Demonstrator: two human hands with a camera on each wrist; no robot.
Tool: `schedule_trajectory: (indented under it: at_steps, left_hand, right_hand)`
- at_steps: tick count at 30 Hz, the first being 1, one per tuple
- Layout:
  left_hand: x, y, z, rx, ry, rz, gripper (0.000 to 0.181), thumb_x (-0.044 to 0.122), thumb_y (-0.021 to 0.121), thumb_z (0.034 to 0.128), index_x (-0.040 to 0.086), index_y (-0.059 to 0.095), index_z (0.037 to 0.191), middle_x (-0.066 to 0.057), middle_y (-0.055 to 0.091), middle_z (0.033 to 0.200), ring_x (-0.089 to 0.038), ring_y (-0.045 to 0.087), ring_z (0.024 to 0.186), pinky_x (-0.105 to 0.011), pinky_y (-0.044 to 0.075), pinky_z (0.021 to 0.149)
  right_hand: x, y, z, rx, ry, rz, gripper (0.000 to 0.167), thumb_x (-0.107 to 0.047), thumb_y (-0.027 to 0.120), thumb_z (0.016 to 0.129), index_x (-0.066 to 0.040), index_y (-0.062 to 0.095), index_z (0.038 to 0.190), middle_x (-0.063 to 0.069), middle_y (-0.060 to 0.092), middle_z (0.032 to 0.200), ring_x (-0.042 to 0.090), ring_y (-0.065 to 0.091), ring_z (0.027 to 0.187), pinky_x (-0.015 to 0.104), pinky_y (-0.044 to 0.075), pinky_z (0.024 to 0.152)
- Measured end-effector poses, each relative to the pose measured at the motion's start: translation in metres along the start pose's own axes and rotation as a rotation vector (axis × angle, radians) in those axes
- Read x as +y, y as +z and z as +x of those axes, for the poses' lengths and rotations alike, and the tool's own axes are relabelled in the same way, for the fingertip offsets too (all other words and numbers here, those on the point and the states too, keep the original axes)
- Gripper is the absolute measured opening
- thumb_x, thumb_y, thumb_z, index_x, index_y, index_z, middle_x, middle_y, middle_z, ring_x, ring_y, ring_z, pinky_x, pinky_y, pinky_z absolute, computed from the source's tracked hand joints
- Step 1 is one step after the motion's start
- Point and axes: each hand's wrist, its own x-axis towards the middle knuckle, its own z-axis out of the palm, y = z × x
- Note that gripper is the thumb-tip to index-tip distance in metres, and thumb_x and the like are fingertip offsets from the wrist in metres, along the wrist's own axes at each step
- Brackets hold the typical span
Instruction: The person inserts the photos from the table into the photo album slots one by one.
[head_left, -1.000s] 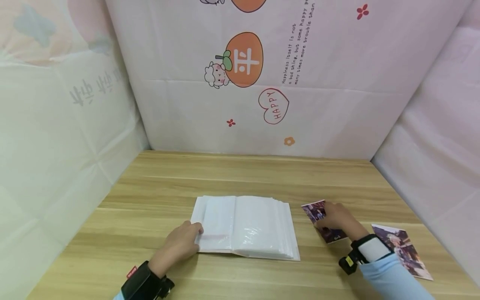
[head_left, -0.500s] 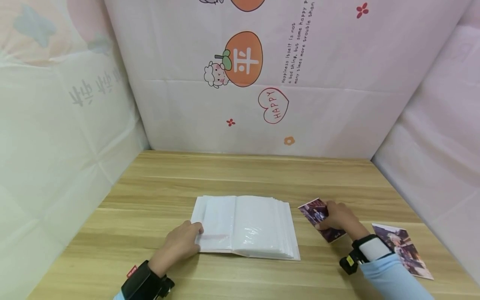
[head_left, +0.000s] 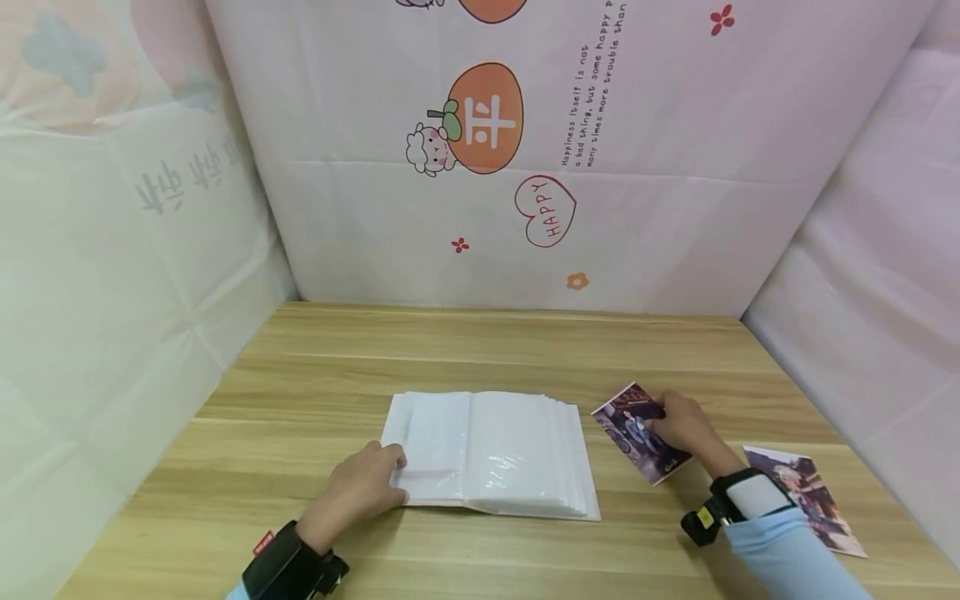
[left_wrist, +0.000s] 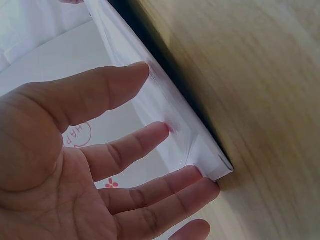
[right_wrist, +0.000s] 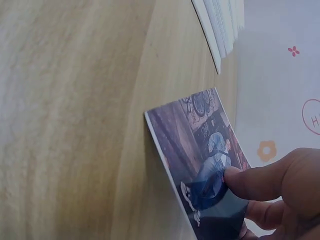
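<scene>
- Where the printed photo [head_left: 633, 433] slants just right of the open photo album [head_left: 510, 442], the right hand [head_left: 684, 427] pinches that photo's right edge between thumb and fingers.
- The left hand [head_left: 366, 482], fingers spread, touches the album's left edge.
- A second print [head_left: 823, 502] lies on the wood-grain table [head_left: 450, 350], partly hidden by the right sleeve [head_left: 791, 554].

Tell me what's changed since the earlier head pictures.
The photo in the right hand has shifted slightly left toward the album and turned counterclockwise, showing more of its picture. The left hand stays at the album's left edge; the other photo hasn't moved.
</scene>
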Motion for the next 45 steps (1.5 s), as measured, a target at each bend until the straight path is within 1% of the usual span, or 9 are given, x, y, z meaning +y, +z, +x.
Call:
schedule_trajectory:
  at_steps: [4,9,14,18,23,29,36,40,45]
  left_hand:
    - [0.000,0.000,0.000,0.001,0.001,-0.002,0.036,0.021,0.079,0.0691,0.006,0.062,0.097,-0.007,0.050,0.083,-0.020,0.045,0.064,-0.034,0.039,0.054]
    - [0.000,0.001,0.000,0.002,0.008,0.003,0.037,0.023,0.078,0.0707,0.006,0.061,0.099,-0.008,0.050,0.082,-0.020,0.045,0.063,-0.034,0.038,0.052]
    - [0.000,0.003,0.001,0.013,0.033,0.015,0.046,0.023,0.077,0.0719,0.008,0.061,0.112,-0.010,0.054,0.089,-0.020,0.048,0.071,-0.036,0.040,0.054]
    - [0.001,0.003,0.002,0.020,0.054,0.029,0.051,0.023,0.076,0.0722,0.012,0.061,0.119,-0.013,0.056,0.095,-0.022,0.049,0.076,-0.039,0.041,0.056]
    - [0.002,0.003,0.001,0.021,0.059,0.042,0.049,0.024,0.076,0.0727,0.012,0.063,0.118,-0.014,0.054,0.095,-0.022,0.049,0.074,-0.038,0.041,0.056]
    - [0.001,0.004,0.002,0.018,0.062,0.033,0.048,0.023,0.076,0.0730,0.011,0.063,0.118,-0.014,0.053,0.095,-0.022,0.048,0.072,-0.037,0.041,0.055]
    - [0.002,0.003,0.001,0.005,0.057,0.029,0.048,0.022,0.076,0.0735,0.009,0.063,0.118,-0.013,0.051,0.091,-0.020,0.044,0.068,-0.034,0.038,0.052]
    - [0.002,0.003,0.001,-0.004,0.053,0.029,0.048,0.022,0.076,0.0738,0.009,0.063,0.118,-0.013,0.051,0.092,-0.021,0.044,0.067,-0.034,0.038,0.052]
    - [0.001,0.004,0.002,-0.001,0.069,0.019,0.048,0.021,0.076,0.0743,0.009,0.062,0.119,-0.014,0.051,0.092,-0.021,0.044,0.067,-0.034,0.038,0.054]
  right_hand:
    - [0.002,0.001,0.001,-0.003,0.016,0.037,0.027,-0.003,0.063,0.079,0.015,0.051,0.096,0.025,0.055,0.086,0.033,0.052,0.076,0.048,0.043,0.069]
    - [0.002,-0.001,0.001,-0.011,0.036,0.135,0.029,0.000,0.061,0.079,0.016,0.049,0.100,0.030,0.054,0.092,0.036,0.052,0.080,0.048,0.044,0.071]
    - [0.001,-0.004,0.001,-0.029,0.061,0.166,0.031,0.001,0.059,0.081,0.016,0.047,0.106,0.031,0.053,0.095,0.036,0.053,0.082,0.047,0.044,0.071]
    - [0.001,-0.004,0.001,-0.028,0.055,0.169,0.032,0.001,0.058,0.081,0.016,0.047,0.107,0.032,0.052,0.096,0.037,0.053,0.082,0.047,0.044,0.071]
    - [0.001,-0.004,0.000,-0.029,0.057,0.182,0.034,0.001,0.058,0.081,0.016,0.046,0.109,0.032,0.052,0.097,0.036,0.053,0.083,0.047,0.044,0.071]
    - [0.000,-0.004,0.000,-0.036,0.066,0.211,0.035,0.002,0.057,0.081,0.016,0.045,0.110,0.031,0.052,0.096,0.034,0.053,0.080,0.044,0.045,0.068]
    - [-0.006,-0.012,0.002,-0.072,0.081,0.282,0.038,0.000,0.055,0.085,0.015,0.041,0.118,0.028,0.051,0.095,0.030,0.053,0.079,0.038,0.045,0.064]
    - [-0.011,-0.014,0.004,-0.068,0.076,0.321,0.039,-0.003,0.054,0.087,0.014,0.040,0.119,0.028,0.051,0.096,0.028,0.054,0.077,0.036,0.046,0.062]
    - [-0.017,-0.014,0.008,-0.049,0.081,0.419,0.041,-0.003,0.053,0.088,0.013,0.039,0.123,0.033,0.050,0.105,0.027,0.056,0.078,0.034,0.048,0.061]
